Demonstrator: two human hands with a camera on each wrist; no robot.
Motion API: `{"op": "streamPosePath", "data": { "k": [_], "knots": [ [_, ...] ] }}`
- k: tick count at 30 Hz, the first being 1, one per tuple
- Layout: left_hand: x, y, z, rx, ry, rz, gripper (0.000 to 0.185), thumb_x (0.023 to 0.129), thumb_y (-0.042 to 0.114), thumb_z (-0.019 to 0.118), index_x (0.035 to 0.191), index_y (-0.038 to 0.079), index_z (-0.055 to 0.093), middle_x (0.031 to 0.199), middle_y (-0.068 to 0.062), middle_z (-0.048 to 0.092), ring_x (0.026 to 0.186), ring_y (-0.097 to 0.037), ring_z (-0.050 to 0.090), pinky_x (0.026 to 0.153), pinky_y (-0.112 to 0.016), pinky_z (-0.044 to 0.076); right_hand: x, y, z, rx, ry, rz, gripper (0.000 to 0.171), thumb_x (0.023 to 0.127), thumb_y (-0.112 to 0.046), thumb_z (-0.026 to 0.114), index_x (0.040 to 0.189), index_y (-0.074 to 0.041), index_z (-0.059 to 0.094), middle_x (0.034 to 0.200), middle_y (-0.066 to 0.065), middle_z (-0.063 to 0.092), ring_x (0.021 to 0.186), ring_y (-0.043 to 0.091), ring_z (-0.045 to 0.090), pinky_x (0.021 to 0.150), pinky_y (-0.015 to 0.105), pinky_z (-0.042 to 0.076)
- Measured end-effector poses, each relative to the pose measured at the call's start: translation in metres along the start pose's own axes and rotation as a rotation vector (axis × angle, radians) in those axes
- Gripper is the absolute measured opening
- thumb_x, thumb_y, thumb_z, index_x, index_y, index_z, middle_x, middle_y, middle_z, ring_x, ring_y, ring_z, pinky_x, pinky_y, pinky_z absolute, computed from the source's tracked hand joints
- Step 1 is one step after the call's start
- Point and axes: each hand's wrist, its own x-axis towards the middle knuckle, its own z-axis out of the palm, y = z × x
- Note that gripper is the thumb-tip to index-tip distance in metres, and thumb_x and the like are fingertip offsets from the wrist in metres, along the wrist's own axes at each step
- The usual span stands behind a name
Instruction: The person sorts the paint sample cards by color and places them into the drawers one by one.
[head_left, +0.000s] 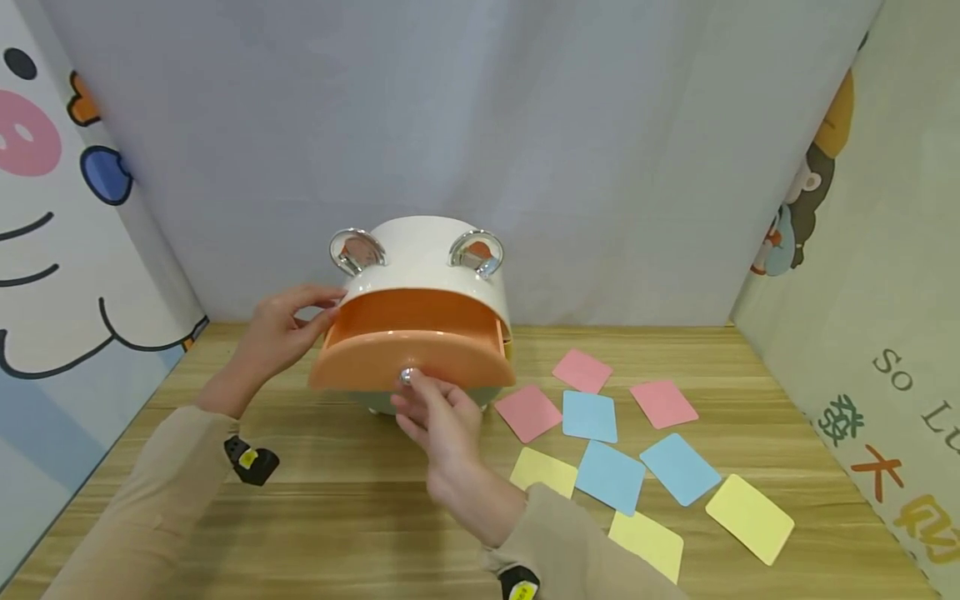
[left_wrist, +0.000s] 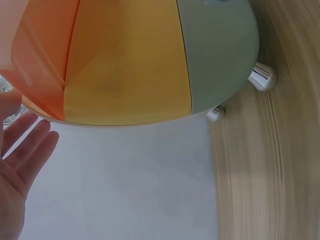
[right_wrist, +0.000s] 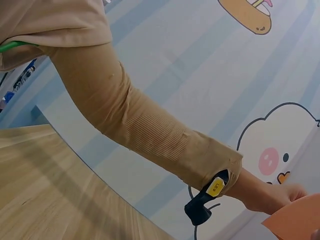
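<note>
A small rounded drawer box (head_left: 427,250) with a white top and two silver ears stands at the back of the wooden table (head_left: 337,467). Its orange top drawer (head_left: 412,350) is pulled out toward me. My right hand (head_left: 420,398) pinches the silver knob (head_left: 407,377) on the drawer's front. My left hand (head_left: 300,321) rests with straight fingers against the box's left side. The left wrist view shows the box from the side: orange drawer (left_wrist: 40,55), yellow drawer (left_wrist: 125,65), green drawer (left_wrist: 220,55) and silver feet (left_wrist: 262,77), with my left hand (left_wrist: 20,165) flat beside them.
Several pink, blue and yellow cards (head_left: 611,475) lie spread on the table to the right of the box. Cartoon-printed panels (head_left: 45,250) wall in the left and right sides, and a plain grey backdrop (head_left: 480,125) closes the back.
</note>
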Motion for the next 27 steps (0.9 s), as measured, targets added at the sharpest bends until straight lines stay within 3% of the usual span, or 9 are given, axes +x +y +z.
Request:
{"op": "streamPosePath", "data": {
  "k": [8, 21, 27],
  "knots": [
    [0.0, 0.0, 0.0, 0.022, 0.006, 0.004, 0.022, 0.082, -0.004, 0.063, 0.103, -0.002, 0.066, 0.097, -0.014, 0.066, 0.084, 0.011, 0.05, 0.056, -0.005, 0.048, -0.004, 0.006, -0.004, -0.017, -0.022, -0.065, 0.022, 0.084, -0.021, 0.066, 0.093, -0.005, 0.055, 0.092, 0.008, 0.069, 0.074, 0.012, 0.065, 0.072, 0.026, 0.055],
    [0.0, 0.0, 0.0, 0.034, 0.012, -0.003, 0.022, 0.082, -0.002, 0.064, 0.104, -0.001, 0.066, 0.097, -0.013, 0.065, 0.085, 0.009, 0.052, 0.057, -0.004, 0.047, 0.004, 0.021, -0.006, -0.032, -0.033, -0.352, 0.022, 0.085, -0.018, 0.066, 0.095, -0.002, 0.054, 0.089, 0.017, 0.068, 0.065, 0.015, 0.066, 0.066, 0.029, 0.057],
    [-0.001, 0.001, 0.0, 0.049, 0.006, -0.009, 0.022, 0.083, -0.001, 0.064, 0.104, -0.001, 0.066, 0.097, -0.013, 0.066, 0.084, -0.001, 0.056, 0.058, -0.003, 0.046, 0.007, 0.027, -0.008, -0.027, -0.082, -0.475, 0.024, 0.085, -0.011, 0.064, 0.101, 0.003, 0.054, 0.091, 0.021, 0.066, 0.062, 0.015, 0.065, 0.065, 0.032, 0.057]
  ]
}}
